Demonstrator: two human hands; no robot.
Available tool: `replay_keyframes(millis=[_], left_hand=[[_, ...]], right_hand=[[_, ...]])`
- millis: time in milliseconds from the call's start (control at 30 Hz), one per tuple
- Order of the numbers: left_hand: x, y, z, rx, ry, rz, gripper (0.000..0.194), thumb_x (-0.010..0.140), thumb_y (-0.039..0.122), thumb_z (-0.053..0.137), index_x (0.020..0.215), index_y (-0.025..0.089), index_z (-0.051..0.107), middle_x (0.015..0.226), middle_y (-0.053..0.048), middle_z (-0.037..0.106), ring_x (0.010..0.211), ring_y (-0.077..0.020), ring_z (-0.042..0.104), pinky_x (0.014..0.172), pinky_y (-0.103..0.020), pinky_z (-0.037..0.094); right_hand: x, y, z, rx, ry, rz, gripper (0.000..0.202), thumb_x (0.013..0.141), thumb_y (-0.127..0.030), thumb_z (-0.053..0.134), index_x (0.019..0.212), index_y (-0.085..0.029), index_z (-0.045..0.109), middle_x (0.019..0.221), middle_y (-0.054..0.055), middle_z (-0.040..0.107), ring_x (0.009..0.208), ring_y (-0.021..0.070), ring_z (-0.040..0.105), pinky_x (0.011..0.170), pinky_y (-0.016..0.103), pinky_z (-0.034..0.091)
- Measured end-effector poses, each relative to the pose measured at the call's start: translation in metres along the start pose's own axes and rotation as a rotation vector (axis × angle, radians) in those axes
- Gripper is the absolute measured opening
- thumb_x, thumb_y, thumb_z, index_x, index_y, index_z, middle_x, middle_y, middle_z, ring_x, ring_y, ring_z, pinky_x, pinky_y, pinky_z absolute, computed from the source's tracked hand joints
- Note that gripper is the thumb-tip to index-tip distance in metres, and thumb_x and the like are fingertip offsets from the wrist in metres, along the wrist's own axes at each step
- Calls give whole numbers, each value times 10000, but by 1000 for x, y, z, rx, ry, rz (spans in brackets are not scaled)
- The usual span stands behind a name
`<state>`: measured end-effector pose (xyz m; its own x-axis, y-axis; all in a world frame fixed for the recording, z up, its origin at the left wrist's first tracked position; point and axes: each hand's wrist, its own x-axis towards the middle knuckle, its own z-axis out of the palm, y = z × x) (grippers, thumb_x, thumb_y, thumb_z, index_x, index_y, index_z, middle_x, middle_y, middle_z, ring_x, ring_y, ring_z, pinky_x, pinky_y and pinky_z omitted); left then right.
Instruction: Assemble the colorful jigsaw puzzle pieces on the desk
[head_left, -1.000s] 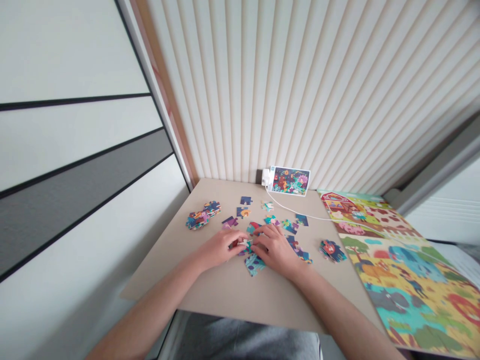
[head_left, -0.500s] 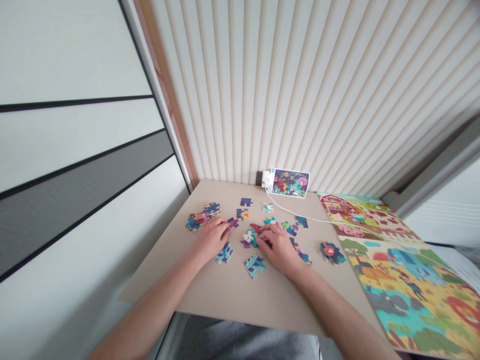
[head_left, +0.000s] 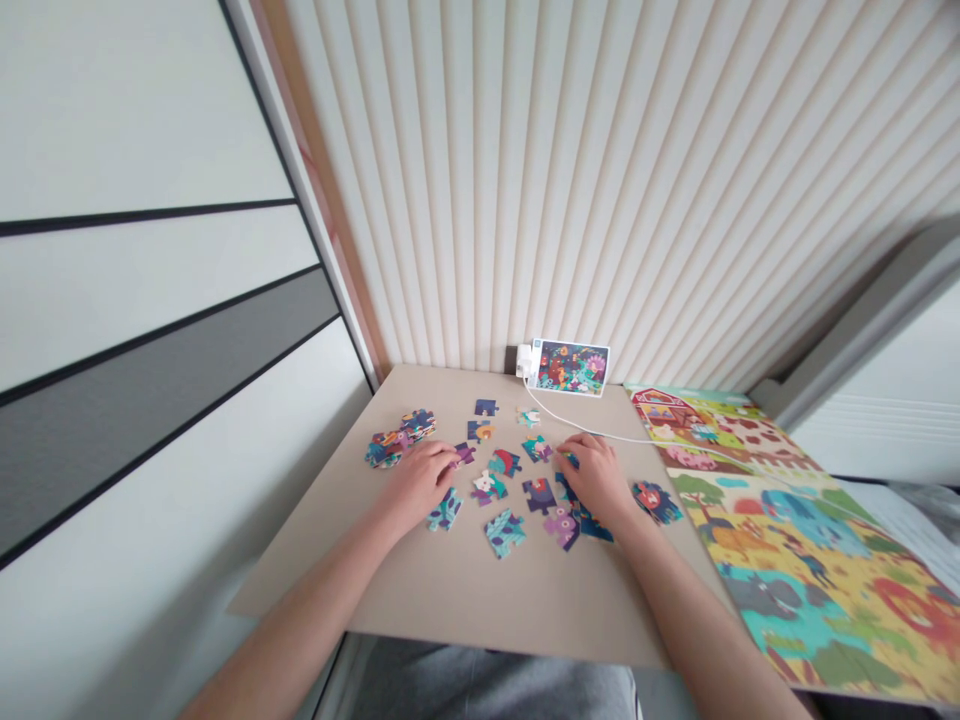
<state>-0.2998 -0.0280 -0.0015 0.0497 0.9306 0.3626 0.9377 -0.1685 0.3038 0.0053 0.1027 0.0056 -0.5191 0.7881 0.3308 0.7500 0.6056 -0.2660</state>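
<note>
My left hand (head_left: 424,478) rests at the left of the scattered jigsaw pieces, fingers bent and their tips closed on a purple puzzle piece (head_left: 465,454). Just below it lies a teal leaf-patterned piece (head_left: 445,510). On the right, my right hand (head_left: 595,474) has its fingers curled over a blue-green puzzle piece (head_left: 572,461), mostly covered by the hand. Between the hands are a red-and-teal piece (head_left: 505,462), a white-and-teal piece (head_left: 490,486) and a dark piece with a red figure (head_left: 539,495). A pink-purple piece (head_left: 562,527) lies below the right hand.
A stack of pieces (head_left: 388,449) sits at the left and another pile (head_left: 656,502) at the right. A picture card (head_left: 570,367) leans at the back beside a white charger (head_left: 523,360), whose cable (head_left: 585,430) crosses the table. Finished animal puzzles (head_left: 817,570) cover the right side.
My right hand has moved right, off the middle pieces, uncovering the dark red-figured and pink-purple pieces. My left hand stays by the purple piece. The view has shifted slightly.
</note>
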Motion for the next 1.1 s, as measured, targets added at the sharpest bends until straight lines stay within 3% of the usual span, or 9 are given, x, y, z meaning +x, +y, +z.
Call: replay_keyframes(millis=[267, 600, 700, 833, 967, 1100], left_hand=[[1, 5, -3, -18, -2, 19, 204, 949, 184, 520, 982, 224, 717, 1074, -47, 698, 997, -209, 640, 962, -374, 485], [0, 3, 0, -5, 11, 42, 179, 949, 215, 535, 1024, 234, 697, 1070, -55, 676, 1020, -223, 624, 954, -382, 487], [0, 4, -1, -22, 24, 47, 186, 963, 228, 524, 1030, 240, 697, 1081, -54, 668, 1027, -219, 622, 962, -378, 484], [0, 6, -3, -48, 31, 54, 203, 983, 248, 501, 1035, 246, 697, 1098, -54, 662, 1045, -219, 616, 982, -385, 472], [0, 8, -6, -80, 25, 88, 205, 986, 261, 498, 1032, 242, 697, 1109, -55, 663, 1048, -213, 615, 984, -378, 470], [0, 11, -9, -97, 26, 105, 204, 982, 273, 504, 1015, 248, 704, 1125, -54, 667, 1061, -216, 614, 992, -385, 467]], right_hand=[[1, -18, 6, 35, -50, -46, 318, 958, -450, 590, 1197, -271, 698, 1195, 79, 674, 1155, 262, 553, 999, 392, 390], [6, -23, 5, 100, -39, -72, 219, 947, -372, 611, 1100, -266, 724, 1112, 79, 707, 1104, 264, 587, 981, 406, 398], [8, -7, -10, 100, 41, -2, 192, 928, -245, 568, 1029, -233, 731, 1086, 85, 709, 1058, 249, 610, 966, 380, 418], [7, 35, -35, 102, 146, 169, 207, 860, -180, 531, 931, -203, 725, 1000, 75, 724, 941, 230, 646, 878, 344, 457], [5, 67, -45, 86, 73, 317, 246, 822, -182, 530, 927, -202, 751, 916, 66, 745, 852, 222, 667, 782, 323, 460], [3, 67, -40, 101, -60, 276, 231, 796, -153, 547, 868, -217, 758, 865, 46, 757, 817, 209, 679, 755, 299, 458]])
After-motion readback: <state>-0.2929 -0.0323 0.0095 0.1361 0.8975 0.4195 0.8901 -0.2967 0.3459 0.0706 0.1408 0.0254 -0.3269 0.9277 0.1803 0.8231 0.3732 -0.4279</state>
